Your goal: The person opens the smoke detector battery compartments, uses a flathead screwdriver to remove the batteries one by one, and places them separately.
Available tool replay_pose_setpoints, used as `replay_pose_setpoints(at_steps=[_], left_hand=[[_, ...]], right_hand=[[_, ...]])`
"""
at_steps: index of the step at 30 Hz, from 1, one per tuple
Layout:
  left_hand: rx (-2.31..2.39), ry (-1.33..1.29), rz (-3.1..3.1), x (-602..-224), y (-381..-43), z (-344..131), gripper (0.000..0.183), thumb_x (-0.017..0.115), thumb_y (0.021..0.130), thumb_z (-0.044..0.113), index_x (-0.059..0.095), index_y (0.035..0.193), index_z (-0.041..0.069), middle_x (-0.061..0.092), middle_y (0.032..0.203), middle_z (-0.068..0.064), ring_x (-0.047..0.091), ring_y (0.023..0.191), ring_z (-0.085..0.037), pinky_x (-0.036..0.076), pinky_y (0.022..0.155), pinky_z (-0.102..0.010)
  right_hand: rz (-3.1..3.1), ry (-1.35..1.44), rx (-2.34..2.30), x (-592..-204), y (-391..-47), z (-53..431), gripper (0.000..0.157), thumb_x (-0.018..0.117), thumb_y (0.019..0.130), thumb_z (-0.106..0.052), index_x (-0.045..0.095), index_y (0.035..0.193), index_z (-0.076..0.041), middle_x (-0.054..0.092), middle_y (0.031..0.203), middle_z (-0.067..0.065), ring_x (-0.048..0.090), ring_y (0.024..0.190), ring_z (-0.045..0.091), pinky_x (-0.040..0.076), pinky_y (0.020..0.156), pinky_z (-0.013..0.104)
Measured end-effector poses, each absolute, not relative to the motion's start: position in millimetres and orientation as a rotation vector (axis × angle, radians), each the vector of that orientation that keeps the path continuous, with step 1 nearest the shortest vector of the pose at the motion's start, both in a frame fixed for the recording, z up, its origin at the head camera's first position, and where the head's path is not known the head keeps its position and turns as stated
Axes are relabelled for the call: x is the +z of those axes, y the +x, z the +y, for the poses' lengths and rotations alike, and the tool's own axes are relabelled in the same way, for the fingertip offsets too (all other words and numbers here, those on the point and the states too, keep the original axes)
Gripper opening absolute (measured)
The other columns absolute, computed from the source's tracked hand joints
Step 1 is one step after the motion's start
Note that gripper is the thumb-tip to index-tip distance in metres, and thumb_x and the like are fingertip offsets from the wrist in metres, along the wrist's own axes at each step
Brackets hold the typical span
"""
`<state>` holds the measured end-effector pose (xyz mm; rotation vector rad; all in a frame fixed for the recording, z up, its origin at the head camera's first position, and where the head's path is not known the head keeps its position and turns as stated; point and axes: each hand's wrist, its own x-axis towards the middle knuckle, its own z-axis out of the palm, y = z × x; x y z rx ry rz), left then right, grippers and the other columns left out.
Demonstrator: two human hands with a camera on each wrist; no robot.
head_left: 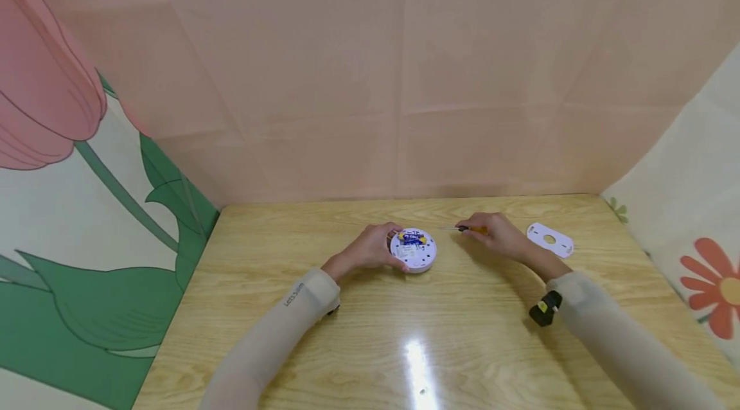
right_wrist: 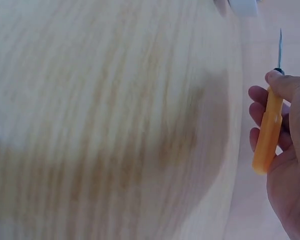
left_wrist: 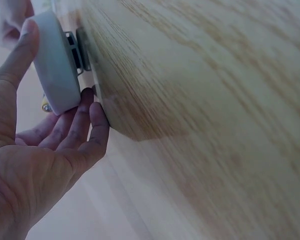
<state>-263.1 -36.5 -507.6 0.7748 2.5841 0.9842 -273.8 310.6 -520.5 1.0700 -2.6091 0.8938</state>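
My left hand [head_left: 374, 247] grips a round white smoke detector [head_left: 417, 258] by its rim, thumb on the near side and fingers on the far side. Its back faces up in the head view, showing a label and a blue-and-yellow battery [head_left: 413, 240]. Seen from the left wrist, a dark grille-like part [left_wrist: 75, 52] juts from the other face, close to the table. In my right hand [head_left: 498, 234] is a screwdriver with an orange handle [right_wrist: 269, 132], held between thumb and curled fingers. Its thin metal shaft [right_wrist: 280, 47] points toward the detector, apart from it.
A white mounting plate [head_left: 563, 244] with a round centre hole lies on the wooden table [head_left: 347, 346], just right of my right hand. A pink backdrop [head_left: 399, 76] rises behind the table's far edge. Flower-printed cloth [head_left: 711, 204] hangs at both sides.
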Motion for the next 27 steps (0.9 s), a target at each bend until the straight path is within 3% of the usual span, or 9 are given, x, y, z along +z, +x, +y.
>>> replay_pose_setpoints(at_steps=[11, 27], left_hand=[[0.970, 0.766, 2.603, -508.4, -266.4, -36.4, 0.098, 0.102, 0.067, 0.041, 0.058, 0.147, 0.006, 0.070, 0.136, -0.010, 0.066, 0.124, -0.023, 0.050, 0.110, -0.035], [1.002, 0.779, 2.574, -509.7, -264.1, -36.3, 0.096, 0.102, 0.067, 0.039, 0.059, 0.145, 0.005, 0.070, 0.135, -0.010, 0.066, 0.123, -0.022, 0.050, 0.109, -0.033]], right_hand=[[-2.624, 1.001, 0.804, -518.1, -289.8, 319.9, 0.024, 0.080, 0.089, 0.007, 0.080, 0.113, 0.002, 0.078, 0.096, 0.009, 0.069, 0.081, 0.017, 0.054, 0.065, 0.030], [-2.635, 0.934, 0.715, -529.2, -316.4, 337.9, 0.020, 0.082, 0.086, 0.006, 0.082, 0.106, 0.002, 0.075, 0.087, 0.009, 0.062, 0.074, 0.018, 0.048, 0.062, 0.031]])
